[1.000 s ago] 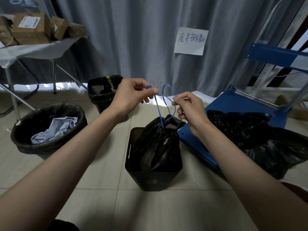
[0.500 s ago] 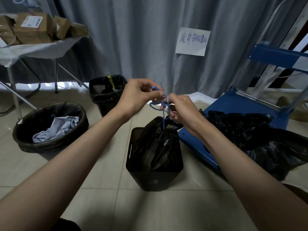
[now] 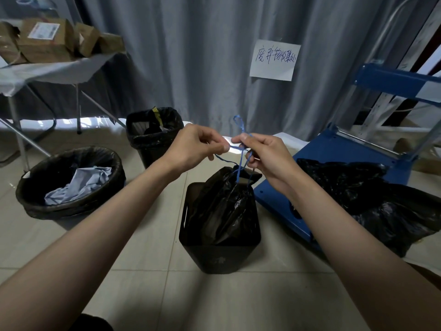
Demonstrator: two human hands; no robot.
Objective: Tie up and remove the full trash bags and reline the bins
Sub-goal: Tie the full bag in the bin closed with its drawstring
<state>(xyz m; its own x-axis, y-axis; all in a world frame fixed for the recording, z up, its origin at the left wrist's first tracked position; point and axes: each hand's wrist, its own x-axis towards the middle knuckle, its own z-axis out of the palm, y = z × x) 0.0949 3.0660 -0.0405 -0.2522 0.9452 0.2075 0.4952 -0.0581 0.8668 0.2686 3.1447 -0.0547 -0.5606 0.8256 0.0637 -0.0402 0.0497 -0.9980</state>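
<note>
hands (image 3: pixel 195 146) pinching drawstring (image 3: pixel 239 130), black bag (image 3: pixel 224 201)

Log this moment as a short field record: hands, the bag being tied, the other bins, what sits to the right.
left hand: pinches one strand of the blue drawstring
right hand: pinches the other strand, a loop standing above its fingers
tied bag: black trash bag, neck gathered, inside the square black bin
round bin: lined, crumpled pale paper inside
rear bin: lined, holds rubbish
right: black bags on a blue cart
</note>
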